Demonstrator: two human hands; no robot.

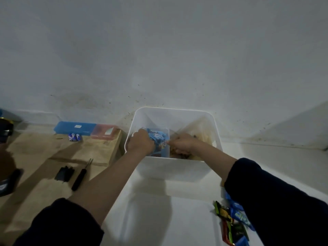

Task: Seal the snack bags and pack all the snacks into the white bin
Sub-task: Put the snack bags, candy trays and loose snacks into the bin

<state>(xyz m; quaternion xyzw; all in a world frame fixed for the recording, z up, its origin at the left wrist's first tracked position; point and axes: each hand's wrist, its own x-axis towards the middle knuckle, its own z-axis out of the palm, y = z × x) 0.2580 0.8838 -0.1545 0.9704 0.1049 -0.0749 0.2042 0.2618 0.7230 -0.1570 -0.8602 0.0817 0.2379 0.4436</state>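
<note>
Both hands are down inside the white bin, centre of frame. Left hand has its fingers curled round a clear bag of blue-wrapped snacks, gripping it from the left side; right hand pinches the same bag at its right edge, fingertips right at the plastic. Bag sits upright in the left half of the bin, top near rim level. Just right of it, another clear bag with brownish snacks leans on the bin's right wall. Step in hand looks like packing: seating the blue bag beside the one already in. Can't tell whether its top is sealed, too blurred. Still outside: loose snack packets, green, red and blue, on the white surface at lower right, partly hidden by the right sleeve. Next move, as I read it: let go once the bag stands on its own, then reach lower right for the loose packets and fit them in the remaining gap without tipping either bag. Off to the left, on brown paper: blue case, pink case, batteries, black-handled tool. Not part of this.
</note>
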